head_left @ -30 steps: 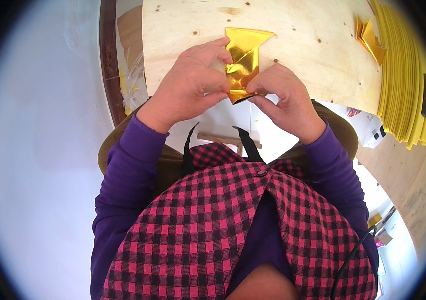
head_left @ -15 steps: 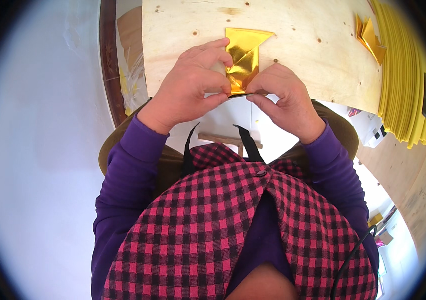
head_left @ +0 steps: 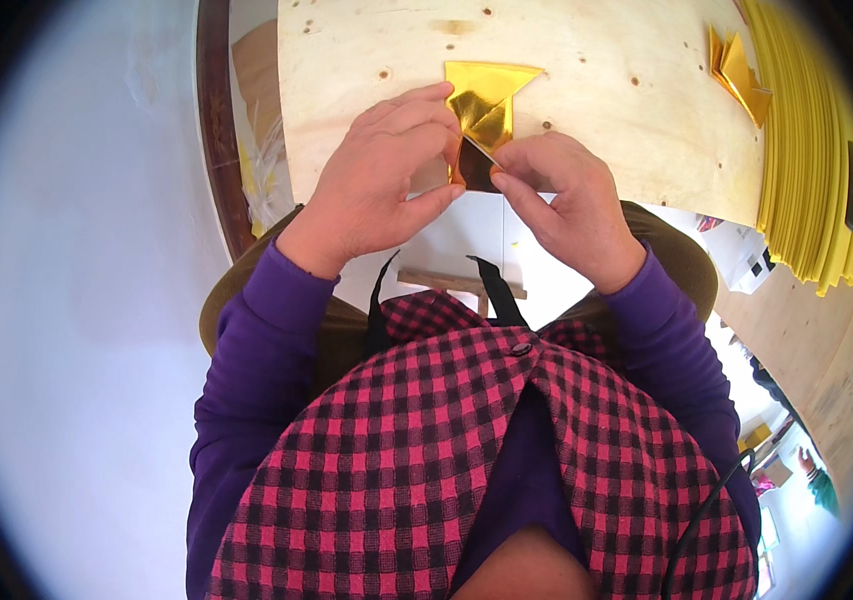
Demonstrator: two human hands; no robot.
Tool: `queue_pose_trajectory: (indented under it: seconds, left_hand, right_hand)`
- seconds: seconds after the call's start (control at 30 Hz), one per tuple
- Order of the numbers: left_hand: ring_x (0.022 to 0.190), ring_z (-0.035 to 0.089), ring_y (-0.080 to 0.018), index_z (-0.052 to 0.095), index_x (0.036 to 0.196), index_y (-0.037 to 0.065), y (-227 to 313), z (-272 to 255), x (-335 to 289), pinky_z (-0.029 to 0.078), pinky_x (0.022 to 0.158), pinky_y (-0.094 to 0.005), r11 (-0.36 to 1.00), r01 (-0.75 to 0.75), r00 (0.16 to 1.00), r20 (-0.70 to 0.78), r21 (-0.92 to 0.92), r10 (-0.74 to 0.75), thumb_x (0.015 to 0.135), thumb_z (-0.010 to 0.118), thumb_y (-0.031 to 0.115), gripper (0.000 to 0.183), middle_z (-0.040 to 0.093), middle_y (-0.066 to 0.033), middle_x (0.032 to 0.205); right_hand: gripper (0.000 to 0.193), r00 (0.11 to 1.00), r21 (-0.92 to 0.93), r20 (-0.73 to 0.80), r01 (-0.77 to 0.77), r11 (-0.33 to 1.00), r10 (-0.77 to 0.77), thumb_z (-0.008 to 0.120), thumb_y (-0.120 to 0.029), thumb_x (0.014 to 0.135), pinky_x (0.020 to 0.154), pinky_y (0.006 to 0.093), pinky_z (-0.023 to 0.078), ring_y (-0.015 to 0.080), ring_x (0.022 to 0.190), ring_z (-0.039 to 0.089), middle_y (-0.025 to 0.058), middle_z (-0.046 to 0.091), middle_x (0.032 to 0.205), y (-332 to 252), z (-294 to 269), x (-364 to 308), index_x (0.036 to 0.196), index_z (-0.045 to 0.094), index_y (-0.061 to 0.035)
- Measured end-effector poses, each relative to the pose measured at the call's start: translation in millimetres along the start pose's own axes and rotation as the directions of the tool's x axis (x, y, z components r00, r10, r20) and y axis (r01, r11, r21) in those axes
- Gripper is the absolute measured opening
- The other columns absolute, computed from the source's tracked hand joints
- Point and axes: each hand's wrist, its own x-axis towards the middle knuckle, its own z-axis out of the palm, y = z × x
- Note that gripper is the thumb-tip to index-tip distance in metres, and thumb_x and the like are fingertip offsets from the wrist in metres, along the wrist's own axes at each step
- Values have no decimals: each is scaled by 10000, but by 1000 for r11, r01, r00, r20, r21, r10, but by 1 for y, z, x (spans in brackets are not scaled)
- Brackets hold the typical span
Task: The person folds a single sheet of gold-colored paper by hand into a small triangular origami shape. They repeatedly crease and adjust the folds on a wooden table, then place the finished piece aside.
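A partly folded sheet of shiny gold foil paper (head_left: 487,85) lies at the near edge of the wooden board, a pointed flap sticking out at its far right. My left hand (head_left: 382,175) has its thumb and fingers closed on the sheet's left side, near the lower left corner. At the lower right, my right hand (head_left: 572,195) pinches the near edge between thumb and forefinger. That edge is turned up at a slant, and a dark, shadowed area shows below it. The fingers hide part of both side edges.
The pale plywood board (head_left: 587,60) carries a few folded gold foil pieces (head_left: 737,75) at the far right. Beside them stands a thick stack of yellow sheets (head_left: 812,150). Clear plastic wrap (head_left: 269,165) hangs left of the board. A person's green sleeve (head_left: 824,492) shows at the lower right.
The near edge of the foil paper has been lifted and turned up on a slant, with my right hand gripping it. The sheet and both hands have shifted slightly left.
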Motion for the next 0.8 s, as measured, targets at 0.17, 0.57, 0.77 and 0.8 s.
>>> queue_pose_trajectory:
  seconds: [0.17, 0.57, 0.77, 0.8]
  left_hand:
    - [1335, 494, -348, 554, 1114, 79, 2, 4, -2, 394, 1061, -420, 999, 41, 998, -58, 26, -40, 757, 772, 93, 418, 570, -196, 1337]
    - [1298, 529, -337, 558, 1130, 101, 4, 9, -2, 411, 1034, -426, 1000, -1, 989, -146, -18, -2, 739, 769, 77, 445, 615, -113, 1206]
    - [1316, 513, -356, 606, 1071, 77, 5, 6, 0, 419, 1052, -420, 1000, 3, 997, -76, 30, 0, 735, 795, 45, 387, 611, -142, 1218]
    - [1313, 514, -356, 607, 1068, 78, 5, 6, 0, 423, 1048, -419, 999, 9, 997, -77, 35, -6, 739, 795, 44, 380, 613, -140, 1211]
  right_hand:
    - [127, 997, -27, -23, -69, 997, 68, 690, -115, 869, 612, 351, 470, 229, 689, 614, 36, 646, 726, -2, 1, 4, 978, 632, -85]
    - [198, 991, -92, 39, -127, 988, 131, 693, -128, 858, 619, 377, 478, 239, 698, 624, 23, 645, 716, -7, 0, 8, 1039, 622, -92]
    - [184, 991, -153, 58, -113, 982, 123, 696, -143, 854, 618, 381, 478, 244, 706, 628, 25, 656, 729, -8, -1, 9, 1017, 626, -94]
    - [187, 991, -162, 61, -108, 981, 119, 698, -144, 854, 617, 379, 478, 244, 708, 629, 26, 658, 738, -8, -2, 9, 1018, 626, -92]
